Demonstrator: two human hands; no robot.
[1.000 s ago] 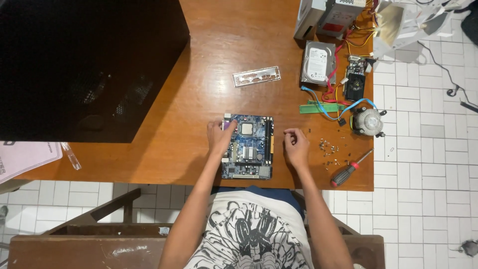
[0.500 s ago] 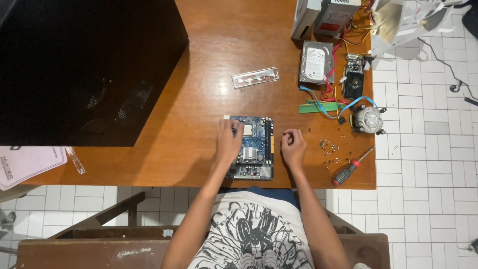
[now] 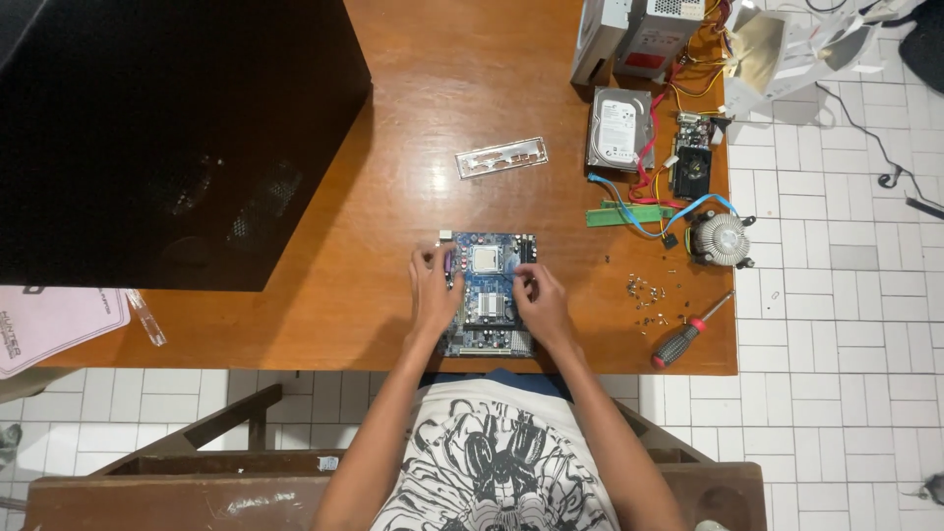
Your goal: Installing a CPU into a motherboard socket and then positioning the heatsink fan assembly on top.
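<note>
A blue motherboard (image 3: 489, 317) with a square silver processor socket (image 3: 485, 259) lies flat on the wooden table (image 3: 393, 226), close to the front edge. My left hand (image 3: 433, 293) grips the board's left edge, fingers curled over it. My right hand (image 3: 539, 301) holds the right side, with its fingertips by the socket's right edge. Both forearms reach in from below, over a printed white shirt.
A large black computer case (image 3: 177, 138) fills the table's left. A metal port plate (image 3: 501, 157) lies behind the board. At the right are a hard drive (image 3: 619, 128), green memory sticks (image 3: 629, 213), a cooler fan (image 3: 721, 239), loose screws (image 3: 644, 293) and a red-handled screwdriver (image 3: 688, 334).
My right hand has moved left from the bare table onto the motherboard's right side. My left hand has stayed on the left edge.
</note>
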